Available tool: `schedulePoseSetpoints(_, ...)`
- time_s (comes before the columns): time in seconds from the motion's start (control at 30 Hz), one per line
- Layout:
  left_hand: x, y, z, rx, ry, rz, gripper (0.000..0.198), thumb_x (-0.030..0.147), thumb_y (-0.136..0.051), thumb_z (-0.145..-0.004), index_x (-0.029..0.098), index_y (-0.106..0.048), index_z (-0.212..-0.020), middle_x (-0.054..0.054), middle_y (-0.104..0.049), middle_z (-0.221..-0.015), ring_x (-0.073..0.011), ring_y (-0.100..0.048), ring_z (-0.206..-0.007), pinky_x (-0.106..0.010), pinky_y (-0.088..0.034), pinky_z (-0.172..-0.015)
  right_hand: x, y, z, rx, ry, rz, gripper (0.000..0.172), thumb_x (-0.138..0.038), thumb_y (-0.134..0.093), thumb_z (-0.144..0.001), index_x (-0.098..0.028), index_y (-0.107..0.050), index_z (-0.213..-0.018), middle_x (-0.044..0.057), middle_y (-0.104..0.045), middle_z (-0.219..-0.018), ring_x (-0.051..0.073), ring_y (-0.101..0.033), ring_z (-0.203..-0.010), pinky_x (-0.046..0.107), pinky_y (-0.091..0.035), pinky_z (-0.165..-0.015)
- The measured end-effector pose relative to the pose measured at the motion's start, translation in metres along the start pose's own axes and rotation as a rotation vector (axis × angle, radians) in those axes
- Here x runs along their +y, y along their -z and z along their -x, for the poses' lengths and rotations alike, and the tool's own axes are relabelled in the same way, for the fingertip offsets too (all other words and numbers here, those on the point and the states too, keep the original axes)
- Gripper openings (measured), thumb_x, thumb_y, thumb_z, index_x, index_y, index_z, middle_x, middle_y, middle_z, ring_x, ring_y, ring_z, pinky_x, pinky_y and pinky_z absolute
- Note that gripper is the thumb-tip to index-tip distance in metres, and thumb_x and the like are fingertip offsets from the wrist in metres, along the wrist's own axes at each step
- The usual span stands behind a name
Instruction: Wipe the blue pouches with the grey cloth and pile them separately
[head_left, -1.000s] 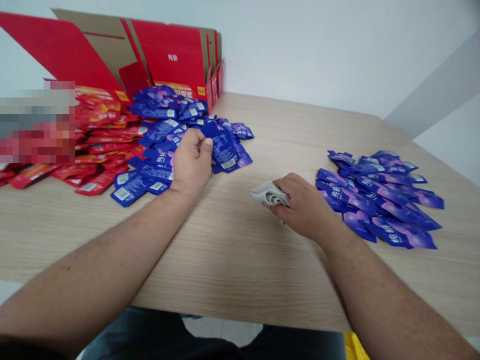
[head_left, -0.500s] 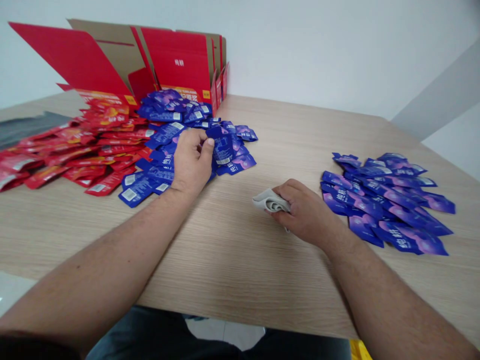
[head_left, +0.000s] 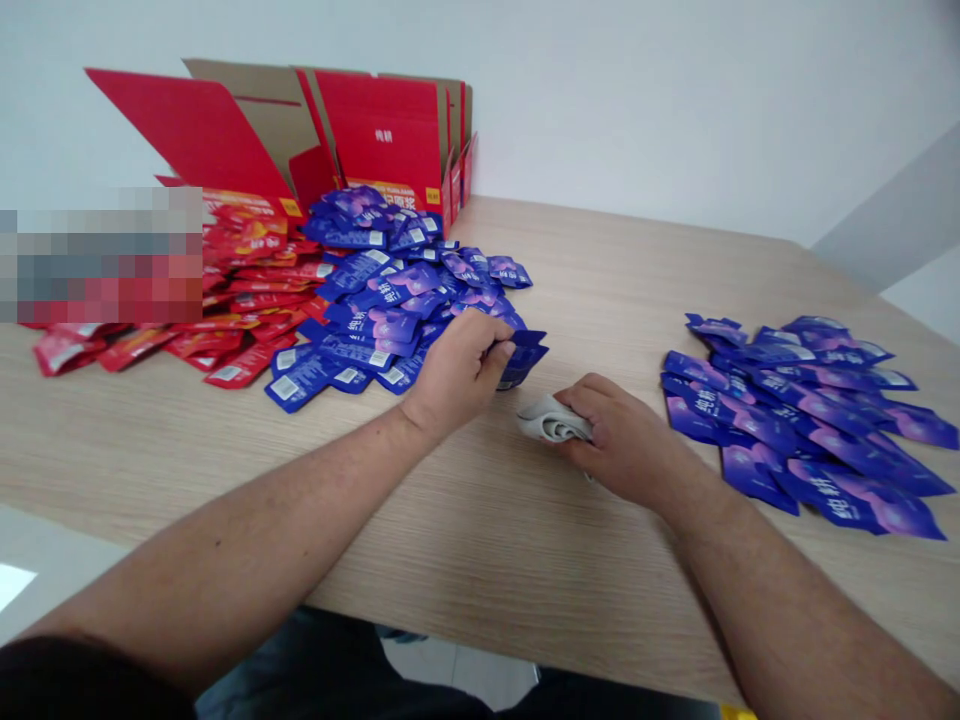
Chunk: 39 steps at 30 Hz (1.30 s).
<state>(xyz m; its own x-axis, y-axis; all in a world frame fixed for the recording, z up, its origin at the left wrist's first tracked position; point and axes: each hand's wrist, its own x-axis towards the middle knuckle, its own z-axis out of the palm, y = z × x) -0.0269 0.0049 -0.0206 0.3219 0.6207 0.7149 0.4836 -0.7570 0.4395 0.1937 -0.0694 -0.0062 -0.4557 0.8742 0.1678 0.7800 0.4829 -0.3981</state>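
Note:
My left hand (head_left: 463,368) pinches a blue pouch (head_left: 523,358) between thumb and fingers, lifted at the right front edge of a heap of blue pouches (head_left: 390,290). Facing it, my right hand (head_left: 619,435) is closed around a folded pale grey cloth (head_left: 553,420), whose rolled folds stick out to the left. A small gap separates the pouch from the cloth. To the right of my right hand lies a spread pile of blue and purple pouches (head_left: 795,410), overlapping one another.
Red pouches (head_left: 255,290) are heaped left of the blue ones. Behind them stand red cardboard boxes (head_left: 382,130) with raised flaps, close to the white wall (head_left: 637,100). Everything rests on a wood-grain table (head_left: 450,560). A blurred patch hides the far left.
My left hand has drawn the blue pouch off the heap, rightward and toward me, close to the cloth. My right hand keeps hold of the cloth. The view has shifted slightly left.

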Motion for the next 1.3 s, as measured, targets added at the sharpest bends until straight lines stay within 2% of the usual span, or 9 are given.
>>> schedulePoseSetpoints(0.2, 0.0061, -0.0071, 0.0046, -0.070, -0.011, 0.080, 0.007, 0.019, -0.051, -0.096, 0.021, -0.056, -0.091, -0.006, -0.067, -0.096, -0.0201, -0.061, -0.094, -0.035, -0.048, -0.082, 0.0008, -0.0043, -0.0005, -0.076, 0.028, -0.006, 0.030, -0.010, -0.062, -0.078, -0.017, -0.069, -0.106, 0.008, -0.062, -0.098, 0.023, -0.061, -0.093, 0.036, -0.049, -0.086)
schedulePoseSetpoints(0.4, 0.0066, -0.0067, 0.0043, -0.098, 0.025, 0.086, 0.007, 0.019, -0.052, -0.095, 0.021, -0.057, -0.091, -0.006, -0.067, -0.096, -0.0205, -0.061, -0.093, -0.036, -0.049, -0.083, 0.0029, -0.0056, -0.0015, -0.078, 0.032, -0.011, 0.029, -0.011, -0.063, -0.078, -0.019, -0.068, -0.105, 0.008, -0.062, -0.097, 0.023, -0.061, -0.092, 0.036, -0.049, -0.085)
schedulePoseSetpoints(0.53, 0.0066, -0.0072, 0.0045, -0.096, 0.000, 0.106, 0.008, 0.018, -0.052, -0.096, 0.021, -0.058, -0.091, -0.007, -0.067, -0.095, -0.0204, -0.061, -0.094, -0.036, -0.049, -0.083, 0.0031, -0.0061, -0.0012, -0.081, 0.026, -0.015, 0.031, -0.010, -0.063, -0.077, -0.018, -0.068, -0.107, 0.007, -0.062, -0.097, 0.023, -0.061, -0.092, 0.036, -0.050, -0.085)
schedulePoseSetpoints(0.73, 0.0061, -0.0075, 0.0049, -0.109, 0.011, 0.099, 0.009, 0.017, -0.052, -0.095, 0.020, -0.060, -0.092, -0.006, -0.067, -0.094, -0.0202, -0.061, -0.093, -0.036, -0.050, -0.083, 0.0023, -0.0060, -0.0011, -0.077, 0.035, -0.005, 0.025, -0.011, -0.062, -0.081, -0.019, -0.068, -0.104, 0.007, -0.061, -0.097, 0.022, -0.061, -0.092, 0.035, -0.049, -0.085)
schedulePoseSetpoints(0.97, 0.0068, -0.0092, 0.0059, -0.103, -0.015, 0.109, 0.012, 0.014, -0.054, -0.093, 0.018, -0.066, -0.092, -0.007, -0.065, -0.092, -0.0199, -0.059, -0.094, -0.035, -0.050, -0.083, 0.0015, -0.0061, -0.0006, -0.088, 0.030, 0.000, 0.031, -0.009, -0.061, -0.078, -0.017, -0.068, -0.107, 0.008, -0.063, -0.099, 0.023, -0.061, -0.094, 0.036, -0.049, -0.087)
schedulePoseSetpoints(1.07, 0.0055, -0.0086, 0.0043, -0.089, 0.064, 0.065, 0.012, 0.018, -0.055, -0.093, 0.019, -0.067, -0.093, -0.006, -0.064, -0.091, -0.0207, -0.059, -0.093, -0.034, -0.049, -0.080, 0.0009, -0.0054, -0.0010, -0.089, 0.036, -0.008, 0.031, -0.008, -0.060, -0.077, -0.017, -0.069, -0.106, 0.008, -0.063, -0.098, 0.023, -0.060, -0.093, 0.035, -0.049, -0.086)
schedulePoseSetpoints(1.17, 0.0038, -0.0075, 0.0025, -0.099, 0.206, 0.080, 0.013, 0.022, -0.052, -0.095, 0.021, -0.064, -0.094, -0.002, -0.067, -0.085, -0.0181, -0.061, -0.083, -0.032, -0.049, -0.076, 0.0006, -0.0049, -0.0014, -0.087, 0.043, -0.027, 0.032, -0.008, -0.060, -0.077, -0.018, -0.068, -0.106, 0.007, -0.063, -0.097, 0.022, -0.060, -0.092, 0.035, -0.049, -0.085)
schedulePoseSetpoints(1.3, 0.0033, -0.0096, 0.0026, -0.151, 0.424, 0.267, 0.012, 0.026, -0.050, -0.097, 0.022, -0.060, -0.094, 0.002, -0.066, -0.072, -0.0140, -0.062, -0.062, -0.027, -0.049, -0.060, 0.0011, -0.0053, -0.0009, -0.090, 0.035, -0.045, 0.034, -0.007, -0.060, -0.077, -0.018, -0.068, -0.108, 0.007, -0.063, -0.098, 0.022, -0.060, -0.093, 0.035, -0.048, -0.086)
